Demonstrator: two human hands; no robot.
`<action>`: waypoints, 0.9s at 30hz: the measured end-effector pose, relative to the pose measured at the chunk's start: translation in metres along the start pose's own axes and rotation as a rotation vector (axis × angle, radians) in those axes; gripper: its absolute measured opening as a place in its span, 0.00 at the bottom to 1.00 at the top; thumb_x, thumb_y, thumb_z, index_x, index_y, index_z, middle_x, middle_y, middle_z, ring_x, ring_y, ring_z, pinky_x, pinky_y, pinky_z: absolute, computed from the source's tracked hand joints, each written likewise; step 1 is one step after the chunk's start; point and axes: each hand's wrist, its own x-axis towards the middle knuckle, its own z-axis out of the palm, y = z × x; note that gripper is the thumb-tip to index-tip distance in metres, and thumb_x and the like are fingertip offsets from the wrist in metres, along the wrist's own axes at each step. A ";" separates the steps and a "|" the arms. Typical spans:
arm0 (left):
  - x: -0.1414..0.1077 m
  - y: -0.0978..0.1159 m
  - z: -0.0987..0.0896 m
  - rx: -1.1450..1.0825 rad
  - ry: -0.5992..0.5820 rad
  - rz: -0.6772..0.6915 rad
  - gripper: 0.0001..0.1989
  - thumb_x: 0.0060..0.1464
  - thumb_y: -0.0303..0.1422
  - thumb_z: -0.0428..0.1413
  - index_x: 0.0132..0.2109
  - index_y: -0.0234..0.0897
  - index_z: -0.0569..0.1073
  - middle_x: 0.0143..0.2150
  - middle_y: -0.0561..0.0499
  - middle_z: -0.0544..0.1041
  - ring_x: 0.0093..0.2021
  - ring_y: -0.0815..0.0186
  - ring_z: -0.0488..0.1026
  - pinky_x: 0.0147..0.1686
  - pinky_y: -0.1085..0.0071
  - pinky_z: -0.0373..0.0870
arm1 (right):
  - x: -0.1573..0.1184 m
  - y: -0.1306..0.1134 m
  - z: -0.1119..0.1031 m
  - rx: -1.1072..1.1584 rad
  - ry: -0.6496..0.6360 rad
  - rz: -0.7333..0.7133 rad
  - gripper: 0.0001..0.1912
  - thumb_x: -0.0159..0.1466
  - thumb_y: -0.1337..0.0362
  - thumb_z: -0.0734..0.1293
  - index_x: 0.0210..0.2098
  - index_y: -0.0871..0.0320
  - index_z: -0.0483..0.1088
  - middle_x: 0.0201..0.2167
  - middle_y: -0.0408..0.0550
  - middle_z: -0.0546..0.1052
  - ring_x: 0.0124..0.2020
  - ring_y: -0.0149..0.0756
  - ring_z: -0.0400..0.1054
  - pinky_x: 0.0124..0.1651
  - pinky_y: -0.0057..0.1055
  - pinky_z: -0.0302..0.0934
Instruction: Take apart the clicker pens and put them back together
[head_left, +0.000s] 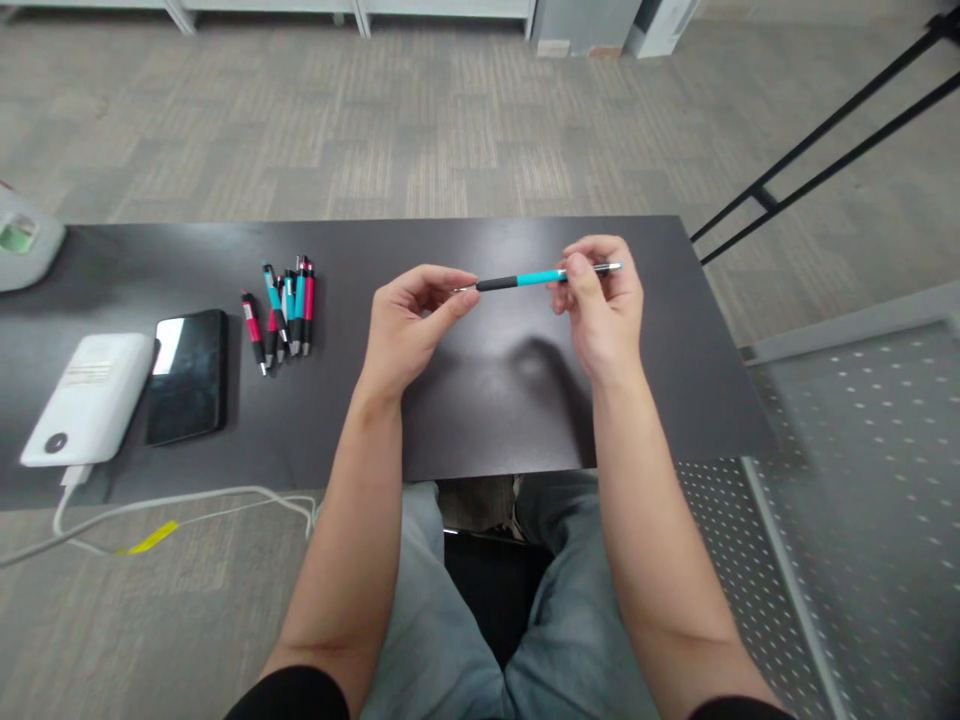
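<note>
A turquoise pen (536, 278) with a black grip lies almost level between my two hands, above the dark table. At its tip end, my left hand (412, 320) pinches it between thumb and fingers. My right hand (604, 305) is closed round the other end, thumb on the barrel, with the silver clip end sticking out to the right. To the left of my hands, a small pile of pens (289, 308) in turquoise and red, with black grips, rests on the table.
The dark table (480, 420) spans the view. On its left lie a black phone (187, 375) and a white power bank (91, 395) with a white cable (180, 500). A light-coloured device (26, 240) stands at the far left. Black metal bars (810, 160) rise beyond the right edge.
</note>
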 end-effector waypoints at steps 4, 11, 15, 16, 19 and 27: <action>-0.001 0.000 -0.004 0.053 0.020 0.005 0.28 0.56 0.60 0.86 0.46 0.45 0.91 0.42 0.48 0.89 0.41 0.56 0.83 0.41 0.61 0.77 | -0.004 0.002 -0.018 -0.049 -0.075 -0.039 0.28 0.72 0.29 0.83 0.50 0.41 0.78 0.35 0.44 0.75 0.35 0.45 0.72 0.35 0.42 0.60; -0.003 0.000 -0.005 0.087 -0.032 0.026 0.23 0.58 0.55 0.86 0.46 0.44 0.93 0.42 0.48 0.90 0.39 0.57 0.81 0.44 0.59 0.79 | -0.004 -0.013 -0.028 -0.189 -0.166 -0.114 0.23 0.65 0.39 0.92 0.41 0.47 0.87 0.41 0.48 0.79 0.35 0.42 0.65 0.34 0.40 0.56; -0.002 0.001 -0.004 0.093 -0.047 0.028 0.22 0.59 0.54 0.85 0.45 0.45 0.93 0.41 0.48 0.89 0.38 0.57 0.80 0.44 0.59 0.79 | -0.003 -0.014 -0.031 -0.268 -0.180 -0.118 0.23 0.73 0.37 0.87 0.36 0.47 0.87 0.32 0.45 0.74 0.33 0.42 0.62 0.37 0.42 0.56; -0.002 0.001 -0.004 0.100 -0.049 0.023 0.22 0.58 0.55 0.85 0.45 0.45 0.93 0.41 0.48 0.89 0.38 0.57 0.80 0.44 0.59 0.79 | -0.004 -0.013 -0.032 -0.272 -0.192 -0.102 0.24 0.74 0.37 0.86 0.35 0.47 0.86 0.31 0.43 0.72 0.32 0.41 0.61 0.38 0.43 0.57; -0.001 0.002 -0.005 0.114 -0.044 0.016 0.24 0.58 0.57 0.85 0.45 0.44 0.92 0.41 0.48 0.89 0.39 0.58 0.80 0.44 0.60 0.78 | -0.005 -0.009 -0.036 -0.221 -0.246 -0.043 0.21 0.68 0.41 0.91 0.43 0.45 0.87 0.32 0.42 0.72 0.32 0.42 0.62 0.38 0.43 0.59; -0.001 0.005 0.000 0.113 -0.075 0.037 0.23 0.58 0.57 0.84 0.43 0.44 0.94 0.37 0.49 0.88 0.36 0.59 0.79 0.40 0.62 0.77 | -0.002 -0.013 -0.040 -0.395 -0.253 -0.156 0.27 0.81 0.36 0.78 0.36 0.49 0.85 0.32 0.49 0.75 0.35 0.47 0.67 0.41 0.48 0.63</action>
